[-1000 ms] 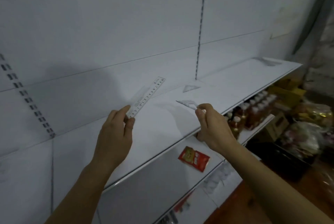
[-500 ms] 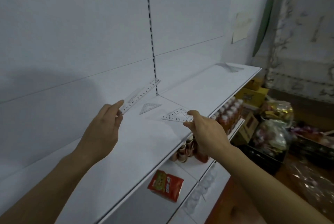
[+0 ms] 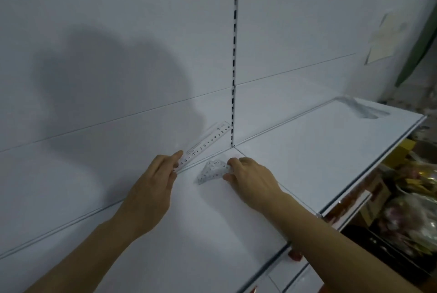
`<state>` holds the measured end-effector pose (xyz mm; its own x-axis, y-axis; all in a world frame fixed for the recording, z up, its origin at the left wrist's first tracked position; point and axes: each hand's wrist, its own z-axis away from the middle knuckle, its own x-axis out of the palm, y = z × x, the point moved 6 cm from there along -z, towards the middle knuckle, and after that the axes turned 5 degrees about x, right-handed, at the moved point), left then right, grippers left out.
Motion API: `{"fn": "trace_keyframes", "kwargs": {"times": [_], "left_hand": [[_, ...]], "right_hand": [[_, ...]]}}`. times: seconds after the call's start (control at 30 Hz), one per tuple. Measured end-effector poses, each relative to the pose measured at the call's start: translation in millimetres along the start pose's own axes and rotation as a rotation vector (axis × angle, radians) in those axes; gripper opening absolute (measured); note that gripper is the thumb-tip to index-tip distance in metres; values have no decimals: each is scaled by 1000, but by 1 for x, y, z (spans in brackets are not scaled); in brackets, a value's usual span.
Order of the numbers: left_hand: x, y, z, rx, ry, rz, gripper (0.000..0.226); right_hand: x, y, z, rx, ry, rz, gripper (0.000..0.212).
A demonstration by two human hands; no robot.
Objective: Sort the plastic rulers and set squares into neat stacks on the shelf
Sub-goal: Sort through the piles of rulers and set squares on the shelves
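Dim, flat, bluish light on my feed. Source sits behind me: large soft shadow thrown on back panel. No glare noted. Whole frame soft, compression smear. Wide-angle bend visible along shelf edge at right. Goods at lower right dark, blurred, unreadable.

The right hand hid the set square's corner at 3 o'clock. The ruler's lower end was covered by left hand fingers. Goods under the shelf were blurred.
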<state>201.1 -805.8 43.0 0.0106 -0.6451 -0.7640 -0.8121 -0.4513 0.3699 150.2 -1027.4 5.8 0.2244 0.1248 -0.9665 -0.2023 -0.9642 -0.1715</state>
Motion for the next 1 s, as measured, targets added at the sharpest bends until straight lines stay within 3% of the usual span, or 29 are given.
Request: {"fn": "trace_keyframes", "kwargs": {"times": [0.3,0.5,0.77,1.0], "left_hand": [[54,31,-58,81,-47,2,42],[133,97,-134,149,-71,59,42],[286,217,-251,160,-51,122,41],[384,289,-332,31,-57,126,30]], "right_hand": [[-26,81,-7,-4,51,-149,46],[-53,218,-5,122,112,-116,43],[-105,428,10,252,189,-89,41],[-137,550,5,279,231,-138,35]]}}
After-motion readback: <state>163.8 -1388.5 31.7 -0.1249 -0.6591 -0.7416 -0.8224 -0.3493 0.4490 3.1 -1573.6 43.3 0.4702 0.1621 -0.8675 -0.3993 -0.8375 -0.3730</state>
